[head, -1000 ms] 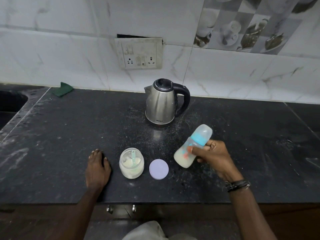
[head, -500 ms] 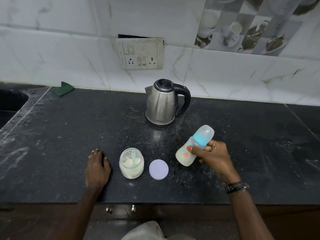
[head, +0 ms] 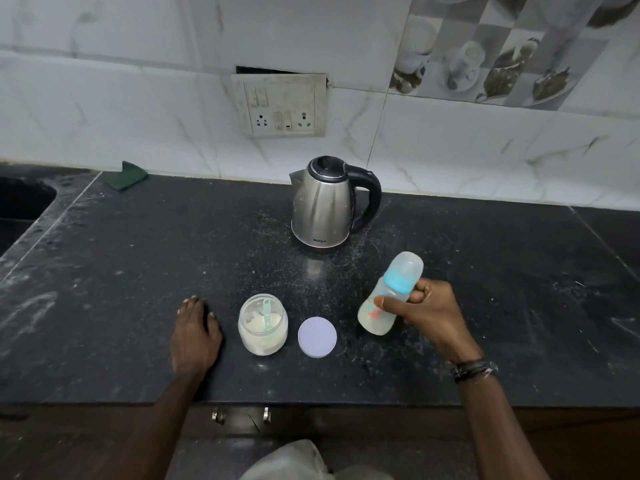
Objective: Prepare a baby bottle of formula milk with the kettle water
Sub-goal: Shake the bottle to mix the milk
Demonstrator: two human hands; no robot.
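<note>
My right hand (head: 427,315) grips a baby bottle (head: 388,299) with a blue collar and a clear cap, tilted to the right above the counter; whitish milk fills its lower part. A steel kettle (head: 323,202) with a black handle stands behind it, lid closed. My left hand (head: 195,332) lies flat on the black counter (head: 138,271), fingers apart, just left of an open jar of formula powder (head: 263,325) with a pale green scoop inside. The jar's lilac lid (head: 317,337) lies flat between the jar and the bottle.
A sink (head: 20,202) sits at the far left, with a green scrub pad (head: 126,175) by the wall. A switch and socket plate (head: 280,105) is on the tiled wall above the kettle. The counter's front edge runs just below my wrists.
The bottle in my right hand has shifted slightly up and changed its tilt a little, as in shaking. My left hand, the jar, the lid and the kettle have not moved.
</note>
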